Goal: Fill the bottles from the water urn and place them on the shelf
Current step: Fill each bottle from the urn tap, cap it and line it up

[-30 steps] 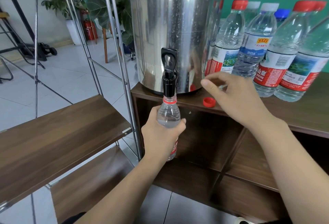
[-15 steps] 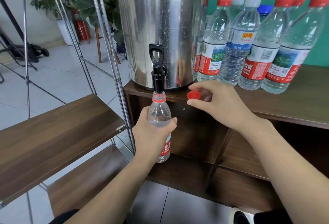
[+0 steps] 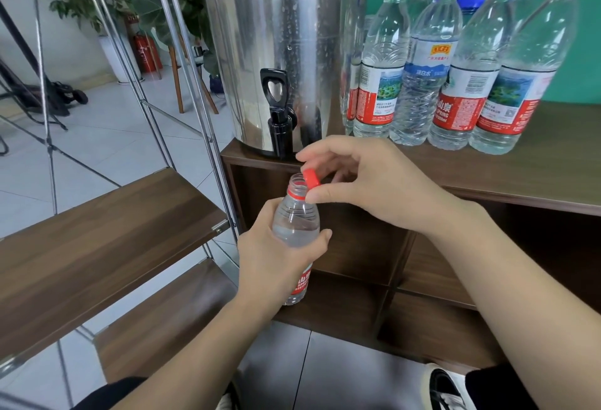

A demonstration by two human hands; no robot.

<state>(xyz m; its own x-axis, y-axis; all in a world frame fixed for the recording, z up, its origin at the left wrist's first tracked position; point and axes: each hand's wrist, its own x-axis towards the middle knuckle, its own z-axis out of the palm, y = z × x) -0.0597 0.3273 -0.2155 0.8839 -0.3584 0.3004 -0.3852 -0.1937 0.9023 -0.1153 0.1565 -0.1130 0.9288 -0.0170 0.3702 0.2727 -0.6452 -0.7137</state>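
Against a green wall, the wooden bench (image 3: 536, 178) carries the steel water urn (image 3: 270, 45) and a row of capped bottles (image 3: 455, 64). Just below the urn's black tap (image 3: 279, 116), the left hand (image 3: 279, 256) grips an open bottle (image 3: 296, 224) upright, clear of the bench. The right hand (image 3: 374, 181) pinches a red cap (image 3: 311, 178) tilted at the bottle's mouth. A wooden shelf (image 3: 107, 230) stands to the left.
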